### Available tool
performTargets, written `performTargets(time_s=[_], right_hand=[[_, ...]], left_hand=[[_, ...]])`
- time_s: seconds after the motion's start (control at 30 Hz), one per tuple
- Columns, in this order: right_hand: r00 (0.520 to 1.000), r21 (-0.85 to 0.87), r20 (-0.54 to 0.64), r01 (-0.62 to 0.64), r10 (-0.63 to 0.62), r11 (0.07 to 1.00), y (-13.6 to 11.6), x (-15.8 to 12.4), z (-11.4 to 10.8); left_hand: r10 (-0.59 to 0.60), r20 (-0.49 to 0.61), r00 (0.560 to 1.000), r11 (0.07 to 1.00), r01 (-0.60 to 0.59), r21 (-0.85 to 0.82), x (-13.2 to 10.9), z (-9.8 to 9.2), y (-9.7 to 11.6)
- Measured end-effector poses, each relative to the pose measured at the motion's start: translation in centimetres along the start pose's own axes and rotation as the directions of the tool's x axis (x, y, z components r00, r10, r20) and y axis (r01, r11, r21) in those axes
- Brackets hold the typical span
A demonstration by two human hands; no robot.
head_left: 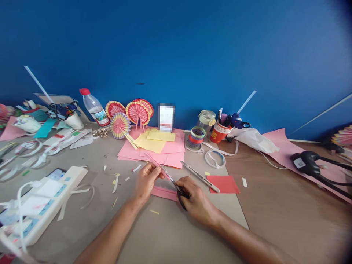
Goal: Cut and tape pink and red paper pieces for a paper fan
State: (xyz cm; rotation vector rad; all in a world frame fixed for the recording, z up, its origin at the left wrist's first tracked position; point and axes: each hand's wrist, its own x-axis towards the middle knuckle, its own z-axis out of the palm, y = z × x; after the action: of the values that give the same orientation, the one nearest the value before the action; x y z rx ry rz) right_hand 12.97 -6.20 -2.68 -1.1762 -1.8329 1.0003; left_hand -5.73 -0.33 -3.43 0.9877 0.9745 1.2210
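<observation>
Between the fingertips of my left hand [147, 180] is a narrow folded pink paper strip [150, 159], slanting up to the left. My right hand [198, 200] grips black-handled scissors [181, 196], whose blades lie at the strip's lower end, close to my left fingers. Whether the blades are cutting through the paper, I cannot tell. Under both hands another pink strip [164, 193] lies flat on the table. A utility knife [200, 177] rests just beyond my right hand. Behind the hands lies a stack of pink paper [125, 151] with yellow sheets [150, 142] on top.
Paper fans [139, 113] and a red-capped bottle [95, 108] stand along the blue wall. To the right are a tape roll stack [196, 137], a red cup [218, 132] and red paper [224, 184]. A power strip [52, 205] with cables lies left, among paper scraps.
</observation>
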Motion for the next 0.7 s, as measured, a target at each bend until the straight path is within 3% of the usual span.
performTargets(time_s=[0.7], right_hand=[[1.000,0.007,-0.017,0.015,-0.015,1.000,0.79,0.12,-0.03]], left_hand=[[-0.065,0.132,0.989,0.992,0.049,0.120,-0.47,0.63,0.31]])
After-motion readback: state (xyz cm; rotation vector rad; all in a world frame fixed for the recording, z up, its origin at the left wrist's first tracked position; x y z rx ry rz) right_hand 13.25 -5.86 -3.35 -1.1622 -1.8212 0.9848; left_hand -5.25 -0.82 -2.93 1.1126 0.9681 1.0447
